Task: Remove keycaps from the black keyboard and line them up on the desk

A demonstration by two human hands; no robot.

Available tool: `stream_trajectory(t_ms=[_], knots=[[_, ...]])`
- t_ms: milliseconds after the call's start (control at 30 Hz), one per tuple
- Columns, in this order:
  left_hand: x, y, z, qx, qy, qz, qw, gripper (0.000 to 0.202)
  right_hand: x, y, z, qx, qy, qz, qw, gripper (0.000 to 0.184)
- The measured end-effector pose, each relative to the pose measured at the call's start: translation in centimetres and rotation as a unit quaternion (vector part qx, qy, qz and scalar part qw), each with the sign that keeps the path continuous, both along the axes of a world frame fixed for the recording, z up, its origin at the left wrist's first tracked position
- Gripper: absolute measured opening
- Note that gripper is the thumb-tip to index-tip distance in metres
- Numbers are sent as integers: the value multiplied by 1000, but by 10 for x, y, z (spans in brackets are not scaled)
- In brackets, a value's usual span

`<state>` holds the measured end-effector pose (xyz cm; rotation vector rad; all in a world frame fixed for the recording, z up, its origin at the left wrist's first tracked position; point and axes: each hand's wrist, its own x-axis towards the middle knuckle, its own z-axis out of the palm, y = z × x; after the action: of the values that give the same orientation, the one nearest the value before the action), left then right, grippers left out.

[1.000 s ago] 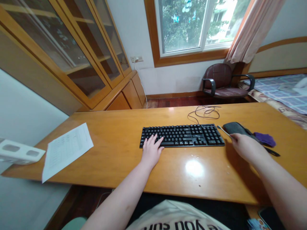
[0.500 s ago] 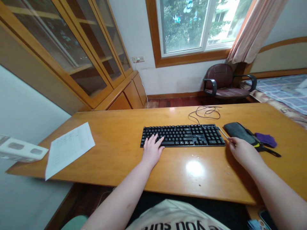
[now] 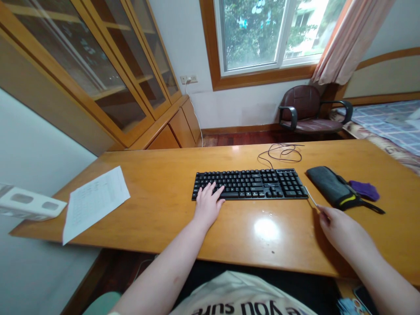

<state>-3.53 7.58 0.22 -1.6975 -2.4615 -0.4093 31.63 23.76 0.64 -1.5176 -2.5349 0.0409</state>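
A black keyboard [image 3: 250, 184] lies on the wooden desk [image 3: 157, 205], its cable coiled behind it. My left hand [image 3: 207, 204] rests flat on the keyboard's left end with the fingers stretched over the keys. My right hand [image 3: 339, 229] is to the right of the keyboard, its fingers pinched on a thin pale stick [image 3: 310, 197] whose tip points at the keyboard's right edge. A dark pouch [image 3: 331, 187] with a yellow-marked tool lies just beyond that hand.
A purple cloth [image 3: 364, 190] lies beside the pouch. A printed sheet [image 3: 93, 202] sits at the desk's left, with a white box [image 3: 28, 204] at the left edge. A brown armchair [image 3: 306, 111], a bed and a glass-door cabinet stand behind the desk.
My right hand has drawn back toward me and down with the thin stick, away from the pouch. My left hand stays on the keyboard.
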Motion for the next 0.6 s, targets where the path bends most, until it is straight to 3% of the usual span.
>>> stream_trajectory(t_ms=[167,300,600], knots=[[0,-1,0,1,0,-2,1000,47,16,5,18,-35,1,-70,997,35],[0,-1,0,4,-2,-1,1000,46,7,25,32,-35,22,-88,995,37],[0,0,-1,4,3,-1,1000,46,-28,52,21,-46,38,-53,997,36]])
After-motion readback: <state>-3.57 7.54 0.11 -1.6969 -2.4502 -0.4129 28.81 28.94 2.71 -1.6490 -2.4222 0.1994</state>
